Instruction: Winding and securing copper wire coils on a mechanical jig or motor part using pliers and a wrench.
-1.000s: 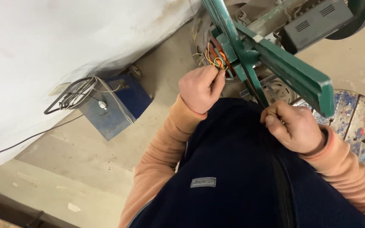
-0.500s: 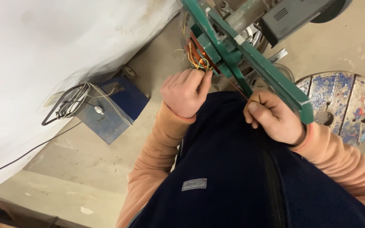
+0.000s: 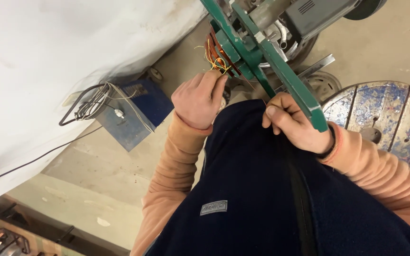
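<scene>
A broad white sheet (image 3: 72, 61) fills the upper left, hanging over the concrete floor (image 3: 115, 166). The person's dark navy vest (image 3: 262, 189) and peach sleeves (image 3: 176, 161) take up the lower middle. At the right edge stands a paint-spattered wooden cable spool (image 3: 385, 118). Above the hands a green metal winding frame (image 3: 262, 57) slants down from the top, with a grey motor housing (image 3: 309, 14) behind it. A blue box (image 3: 136, 111) sits on the floor by the sheet, a dark cable loop (image 3: 84, 106) lying on it. The left hand (image 3: 199, 99) is closed, fingertips pinching thin copper wire ends (image 3: 217, 59) that stick out of the coil in the frame. The right hand (image 3: 293, 124) is curled shut just below the frame's lower arm, pinching a fine strand I can barely make out.
</scene>
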